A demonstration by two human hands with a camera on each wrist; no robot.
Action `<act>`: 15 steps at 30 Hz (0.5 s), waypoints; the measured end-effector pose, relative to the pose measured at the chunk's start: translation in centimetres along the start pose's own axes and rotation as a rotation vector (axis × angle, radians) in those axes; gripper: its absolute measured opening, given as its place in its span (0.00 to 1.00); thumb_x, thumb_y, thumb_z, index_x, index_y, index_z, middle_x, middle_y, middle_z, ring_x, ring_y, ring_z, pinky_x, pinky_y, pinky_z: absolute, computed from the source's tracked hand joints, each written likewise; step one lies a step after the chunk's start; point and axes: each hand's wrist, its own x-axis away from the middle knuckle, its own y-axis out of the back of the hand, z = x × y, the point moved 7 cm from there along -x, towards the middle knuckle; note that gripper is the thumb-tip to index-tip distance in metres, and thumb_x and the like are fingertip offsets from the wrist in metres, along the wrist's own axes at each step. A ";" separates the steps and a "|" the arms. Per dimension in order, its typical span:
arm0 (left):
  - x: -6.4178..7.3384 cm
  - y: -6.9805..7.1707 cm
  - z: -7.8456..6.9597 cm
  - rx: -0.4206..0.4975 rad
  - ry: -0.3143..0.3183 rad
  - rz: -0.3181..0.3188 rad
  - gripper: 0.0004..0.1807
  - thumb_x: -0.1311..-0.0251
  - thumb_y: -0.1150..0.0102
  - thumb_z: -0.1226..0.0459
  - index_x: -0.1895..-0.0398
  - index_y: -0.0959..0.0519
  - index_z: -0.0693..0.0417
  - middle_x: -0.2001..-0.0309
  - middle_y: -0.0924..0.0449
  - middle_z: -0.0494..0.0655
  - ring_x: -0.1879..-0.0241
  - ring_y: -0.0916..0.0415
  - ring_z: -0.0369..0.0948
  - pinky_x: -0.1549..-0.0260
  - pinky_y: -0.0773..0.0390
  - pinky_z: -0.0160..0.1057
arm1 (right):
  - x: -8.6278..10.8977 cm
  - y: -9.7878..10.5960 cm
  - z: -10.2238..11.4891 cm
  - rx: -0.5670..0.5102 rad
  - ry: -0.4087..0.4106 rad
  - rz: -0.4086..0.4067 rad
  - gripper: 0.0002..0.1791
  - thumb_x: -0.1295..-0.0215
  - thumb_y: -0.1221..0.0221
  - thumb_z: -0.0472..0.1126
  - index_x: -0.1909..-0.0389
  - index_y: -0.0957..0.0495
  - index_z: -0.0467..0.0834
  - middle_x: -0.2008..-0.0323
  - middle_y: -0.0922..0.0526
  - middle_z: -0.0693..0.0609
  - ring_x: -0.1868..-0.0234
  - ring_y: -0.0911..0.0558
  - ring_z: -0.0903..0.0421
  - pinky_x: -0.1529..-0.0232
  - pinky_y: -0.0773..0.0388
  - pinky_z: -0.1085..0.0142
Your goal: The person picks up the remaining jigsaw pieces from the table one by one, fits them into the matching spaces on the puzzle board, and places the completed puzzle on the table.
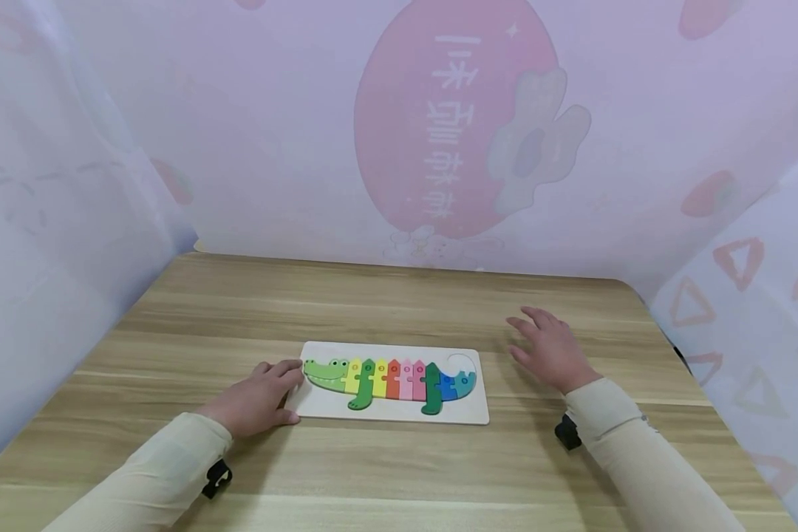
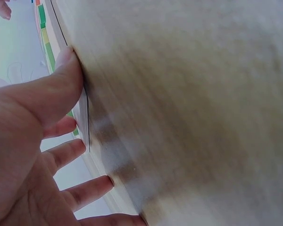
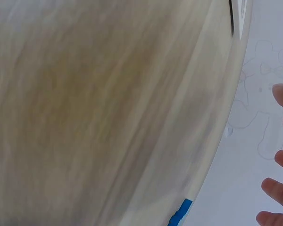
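A pale wooden board (image 1: 389, 410) lies flat on the table, bearing a crocodile puzzle (image 1: 382, 378) of coloured, numbered pieces. The head points left; at the curled tail tip, bare board shows within an outline. My left hand (image 1: 256, 399) is at the board's left end, thumb by the near corner and fingertips along the left edge. In the left wrist view the thumb (image 2: 61, 89) touches the board's edge, and the spread fingers reach down to the tabletop. My right hand (image 1: 552, 351) hovers to the right of the board, fingers spread and loosely bent, holding nothing.
The wood-grain table (image 1: 399, 473) ends at a printed pink-and-white curtain (image 1: 273, 148) behind, with more curtain on both sides. A blue strip (image 3: 180, 213) shows by the table edge in the right wrist view. Black bands (image 1: 218, 476) sit at both wrists.
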 end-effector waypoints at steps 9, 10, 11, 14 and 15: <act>0.0 -0.1 0.0 -0.004 -0.007 -0.009 0.26 0.46 0.32 0.53 0.47 0.27 0.52 0.33 0.37 0.59 0.41 0.35 0.60 0.52 0.23 0.57 | 0.2 0.1 -0.8 -0.002 -0.007 -0.002 0.27 0.39 0.36 0.45 0.40 0.26 0.40 0.38 0.30 0.34 0.38 0.30 0.34 0.44 0.32 0.38; 0.0 -0.1 0.1 -0.002 -0.006 -0.010 0.26 0.46 0.32 0.53 0.47 0.27 0.52 0.33 0.37 0.59 0.41 0.35 0.60 0.52 0.23 0.57 | 0.2 0.1 -0.9 0.000 -0.008 -0.001 0.27 0.39 0.36 0.45 0.40 0.26 0.40 0.38 0.30 0.33 0.38 0.30 0.34 0.44 0.32 0.38; 0.0 -0.1 0.1 -0.001 -0.006 -0.010 0.26 0.46 0.32 0.53 0.47 0.27 0.52 0.33 0.37 0.59 0.41 0.35 0.60 0.52 0.23 0.57 | 0.2 0.1 -0.9 0.001 -0.008 -0.001 0.27 0.39 0.36 0.45 0.40 0.26 0.40 0.38 0.30 0.33 0.39 0.30 0.34 0.44 0.32 0.38; 0.0 -0.1 0.1 -0.001 -0.009 -0.011 0.25 0.46 0.32 0.52 0.48 0.27 0.52 0.33 0.37 0.59 0.41 0.35 0.60 0.52 0.24 0.57 | 0.2 0.2 -1.0 0.009 -0.007 0.002 0.27 0.39 0.36 0.45 0.40 0.26 0.40 0.38 0.30 0.33 0.39 0.30 0.34 0.45 0.31 0.38; 0.0 -0.1 0.1 -0.002 -0.012 -0.012 0.25 0.46 0.32 0.53 0.48 0.27 0.52 0.33 0.37 0.59 0.41 0.35 0.60 0.52 0.24 0.57 | 0.2 0.1 -1.1 0.012 -0.009 0.005 0.27 0.39 0.36 0.45 0.40 0.26 0.40 0.38 0.30 0.33 0.39 0.30 0.34 0.45 0.31 0.38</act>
